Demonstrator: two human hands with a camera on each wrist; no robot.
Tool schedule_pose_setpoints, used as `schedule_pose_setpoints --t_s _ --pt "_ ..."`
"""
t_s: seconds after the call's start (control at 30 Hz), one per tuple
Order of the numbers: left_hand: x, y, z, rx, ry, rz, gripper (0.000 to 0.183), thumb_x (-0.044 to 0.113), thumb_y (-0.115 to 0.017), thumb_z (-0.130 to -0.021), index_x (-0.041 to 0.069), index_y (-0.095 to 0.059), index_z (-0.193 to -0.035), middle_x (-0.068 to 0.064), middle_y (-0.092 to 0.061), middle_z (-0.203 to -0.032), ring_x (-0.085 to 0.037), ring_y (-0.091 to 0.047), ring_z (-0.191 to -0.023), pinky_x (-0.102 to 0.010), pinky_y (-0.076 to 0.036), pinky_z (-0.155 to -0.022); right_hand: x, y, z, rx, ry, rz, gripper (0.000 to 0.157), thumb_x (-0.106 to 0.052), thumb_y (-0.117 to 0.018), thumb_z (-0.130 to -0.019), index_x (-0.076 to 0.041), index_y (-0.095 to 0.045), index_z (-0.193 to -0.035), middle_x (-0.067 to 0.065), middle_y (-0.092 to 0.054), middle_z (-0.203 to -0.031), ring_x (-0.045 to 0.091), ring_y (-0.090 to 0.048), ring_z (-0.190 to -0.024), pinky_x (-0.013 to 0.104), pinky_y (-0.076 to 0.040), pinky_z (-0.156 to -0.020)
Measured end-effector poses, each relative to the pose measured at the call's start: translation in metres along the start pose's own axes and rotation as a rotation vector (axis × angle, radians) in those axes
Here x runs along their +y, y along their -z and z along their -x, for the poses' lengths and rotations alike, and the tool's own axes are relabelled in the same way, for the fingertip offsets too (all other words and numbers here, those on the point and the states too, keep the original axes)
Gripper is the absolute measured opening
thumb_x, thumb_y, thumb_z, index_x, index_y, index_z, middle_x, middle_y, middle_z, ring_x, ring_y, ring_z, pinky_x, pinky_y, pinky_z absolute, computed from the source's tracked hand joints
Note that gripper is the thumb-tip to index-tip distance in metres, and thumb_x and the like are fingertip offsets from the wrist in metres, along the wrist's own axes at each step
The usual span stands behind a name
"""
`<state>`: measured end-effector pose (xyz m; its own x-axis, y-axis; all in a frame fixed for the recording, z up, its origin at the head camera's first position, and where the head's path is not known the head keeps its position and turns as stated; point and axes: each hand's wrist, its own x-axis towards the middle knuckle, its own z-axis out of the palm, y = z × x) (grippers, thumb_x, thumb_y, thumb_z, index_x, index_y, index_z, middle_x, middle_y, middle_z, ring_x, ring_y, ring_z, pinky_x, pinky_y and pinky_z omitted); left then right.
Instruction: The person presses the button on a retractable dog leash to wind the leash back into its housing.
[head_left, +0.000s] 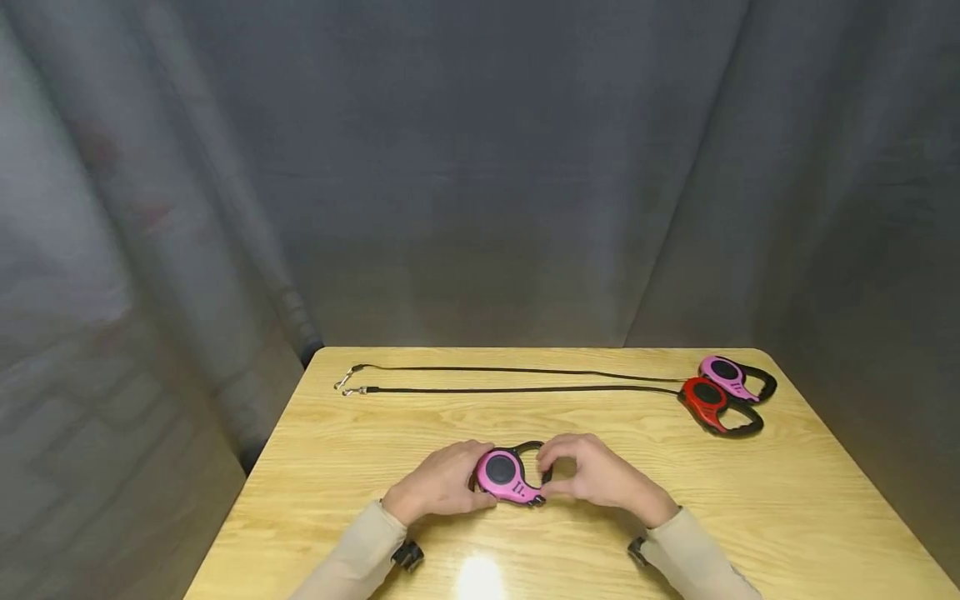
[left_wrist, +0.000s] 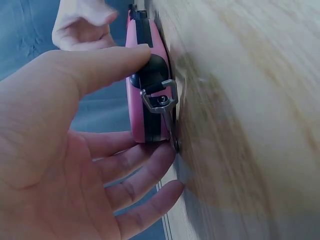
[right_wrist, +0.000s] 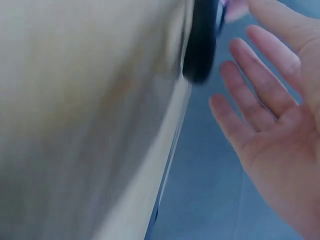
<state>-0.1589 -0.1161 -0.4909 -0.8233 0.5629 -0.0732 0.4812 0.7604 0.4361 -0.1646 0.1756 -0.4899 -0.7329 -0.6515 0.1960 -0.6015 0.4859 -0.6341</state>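
Observation:
A pink and black retractable dog leash lies on the wooden table in front of me, its looped handle pointing right. My left hand grips the left end of its case, thumb at the near edge and fingers at the far edge. In the left wrist view, a metal clip sits at the cord outlet between thumb and fingers. My right hand is at the handle side, thumb near the case's lower corner. The right wrist view shows its fingers loosely extended beside the blurred black handle.
At the table's back right lie a red retractable leash and another pink one, touching each other. Their black cords stretch left across the table, ending in metal clips. Grey curtains surround the table.

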Motion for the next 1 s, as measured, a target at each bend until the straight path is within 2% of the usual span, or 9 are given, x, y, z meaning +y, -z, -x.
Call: schedule_pose_setpoints --t_s 0.1,0.2,0.27,0.47,0.67,0.87,1.0 --pt "0.002 0.0 -0.001 -0.007 0.005 0.0 0.085 0.05 -0.086 -0.083 0.009 -0.056 -0.152 -0.009 -0.067 -0.144 -0.026 -0.066 -0.129 -0.046 -0.052 -0.109 0.003 0.006 0.003 0.047 -0.035 0.021 0.04 -0.024 -0.096 -0.079 -0.009 -0.078 -0.112 0.006 -0.077 -0.12 0.024 -0.071 -0.116 0.048 -0.056 -0.104" --pt "0.002 0.001 -0.001 -0.009 0.011 0.003 0.085 0.05 -0.088 -0.083 0.009 -0.057 -0.151 -0.008 -0.068 -0.141 -0.025 -0.066 -0.126 -0.046 -0.053 -0.108 0.003 0.006 0.004 0.028 -0.067 0.035 0.053 -0.024 -0.097 -0.078 -0.006 -0.074 -0.122 0.007 -0.074 -0.127 0.028 -0.069 -0.121 0.051 -0.054 -0.107" --pt "0.001 0.002 -0.001 -0.006 0.006 0.004 0.085 0.049 -0.088 -0.083 0.009 -0.058 -0.151 -0.007 -0.069 -0.139 -0.023 -0.067 -0.123 -0.045 -0.054 -0.106 0.002 0.003 0.005 0.022 -0.089 0.04 0.056 -0.023 -0.096 -0.078 -0.005 -0.072 -0.126 0.007 -0.073 -0.13 0.029 -0.069 -0.122 0.051 -0.054 -0.107" --pt "0.0 0.002 -0.001 -0.014 0.003 0.013 0.086 0.05 -0.088 -0.083 0.009 -0.056 -0.152 -0.007 -0.069 -0.139 -0.024 -0.067 -0.123 -0.046 -0.054 -0.107 0.002 -0.004 0.007 0.06 -0.106 0.068 0.055 -0.018 -0.096 -0.076 -0.003 -0.072 -0.123 0.01 -0.072 -0.13 0.028 -0.07 -0.116 0.051 -0.055 -0.105" --pt "-0.002 0.003 0.003 -0.028 0.034 0.027 0.09 0.053 -0.085 -0.086 0.006 -0.051 -0.156 -0.015 -0.062 -0.151 -0.032 -0.062 -0.136 -0.051 -0.049 -0.115 0.003 -0.004 0.008 0.039 -0.118 0.085 0.053 -0.022 -0.094 -0.081 -0.002 -0.072 -0.125 0.012 -0.071 -0.131 0.029 -0.07 -0.115 0.05 -0.057 -0.102" --pt "-0.011 0.007 0.007 -0.019 0.052 0.098 0.089 0.058 -0.073 -0.095 0.003 -0.045 -0.16 -0.018 -0.055 -0.159 -0.035 -0.054 -0.147 -0.051 -0.042 -0.122 0.006 0.0 0.01 0.035 -0.166 0.035 0.048 -0.029 -0.09 -0.087 -0.004 -0.073 -0.125 0.007 -0.073 -0.128 0.027 -0.07 -0.114 0.049 -0.057 -0.1" --pt "-0.019 0.005 0.01 0.014 0.033 0.114 0.083 0.055 -0.069 -0.1 0.002 -0.046 -0.159 -0.017 -0.057 -0.157 -0.035 -0.055 -0.145 -0.051 -0.043 -0.121 0.009 0.004 0.014 0.042 -0.207 -0.001 0.045 -0.033 -0.088 -0.089 -0.009 -0.074 -0.124 0.004 -0.075 -0.125 0.029 -0.07 -0.117 0.052 -0.055 -0.103"
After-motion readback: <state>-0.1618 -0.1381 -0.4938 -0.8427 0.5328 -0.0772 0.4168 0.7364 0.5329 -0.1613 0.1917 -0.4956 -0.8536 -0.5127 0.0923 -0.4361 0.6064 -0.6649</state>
